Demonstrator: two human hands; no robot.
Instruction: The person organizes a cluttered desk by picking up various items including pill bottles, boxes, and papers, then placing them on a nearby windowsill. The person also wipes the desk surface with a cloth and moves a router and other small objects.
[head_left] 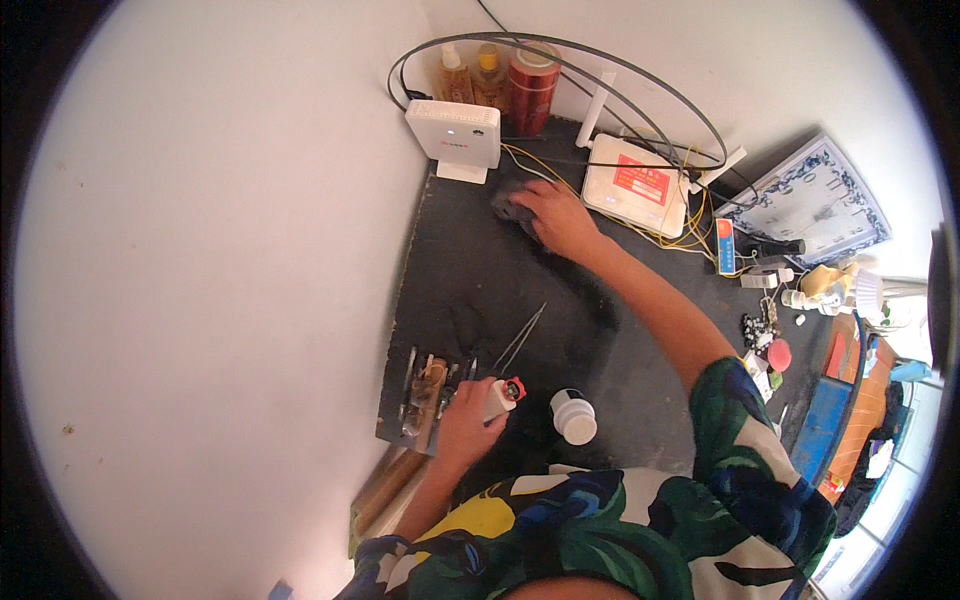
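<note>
My right hand (560, 220) is closed on a dark cloth (513, 207), bunched against the black tabletop (455, 265) close to the white upright modem (455, 130). Nearer to me, at the table's left side, my left hand (466, 425) grips a small white container with a red end (498, 400). Its exact kind is hard to make out. A pair of metal tweezers (521, 336) lies just beyond that hand. Beside it is a cluster of small tools (425, 390), partly covered by the hand. A white lidded bottle (573, 417) stands to the right.
A white router (635, 185) with antennas sits at the back amid looping black and yellow cables. Behind the modem are a red canister (534, 90) and amber bottles (488, 82). A patterned panel (810, 200) leans at the right, above small clutter. A white wall (220, 250) borders the left.
</note>
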